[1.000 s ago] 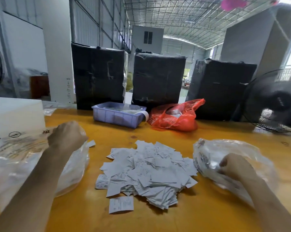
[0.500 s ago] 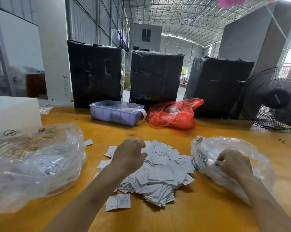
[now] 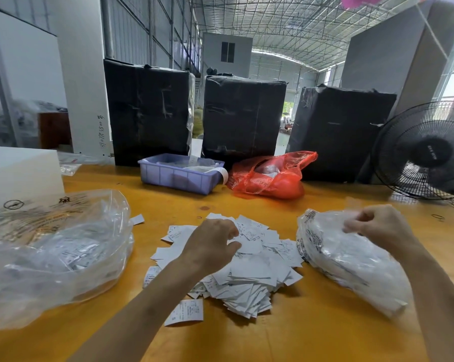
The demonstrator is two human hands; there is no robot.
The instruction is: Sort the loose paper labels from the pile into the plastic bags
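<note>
Now left hand (image 3: 211,246) fingers curl onto the label pile (image 3: 247,267); right hand (image 3: 375,228) fingers pinch the right plastic bag (image 3: 346,259).

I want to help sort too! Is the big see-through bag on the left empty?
Not empty. Through the left clear bag you can see white paper labels already lying inside, heaped along its bottom.

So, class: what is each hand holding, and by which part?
The right hand pinches the right plastic bag at its top edge. The left hand reaches into the label pile; any hold is hidden.
</note>
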